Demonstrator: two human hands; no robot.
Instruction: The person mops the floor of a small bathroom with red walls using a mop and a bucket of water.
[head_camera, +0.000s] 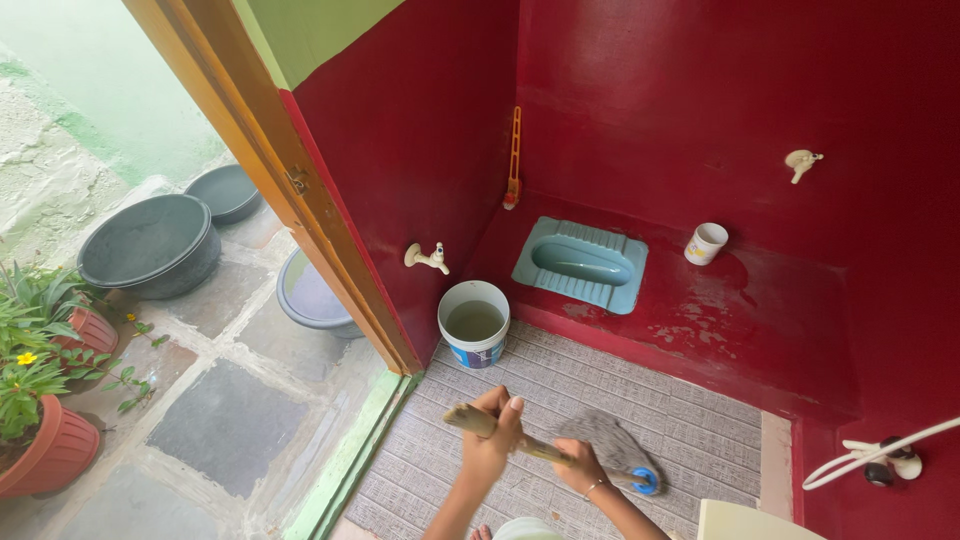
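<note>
L hand (492, 432): I see it wrapped tight round the top end of the mop handle (505, 435), fingers curled over.
R hand (582, 466): clamped lower on the same handle, just above the mop head; thin bangle on wrist.
Hands: apart along the stick, both gripping.
Mop: handle tilted, runs down to the right; grey stringy mop head (610, 445) w/ blue collar lies on the tiled floor (620, 385), just in front of the bucket.
Bucket (474, 324): my landmark; white, water inside, upright on tiles below a wall tap (427, 258).
Squat pan (582, 263): pale blue, behind bucket on raised red step.
Mug (706, 243): white, right of pan, well past bucket.
Door frame (300, 190): wooden, left of bucket.
Basins (150, 245): grey, outside, far left of bucket, near potted plants (40, 400).
</note>
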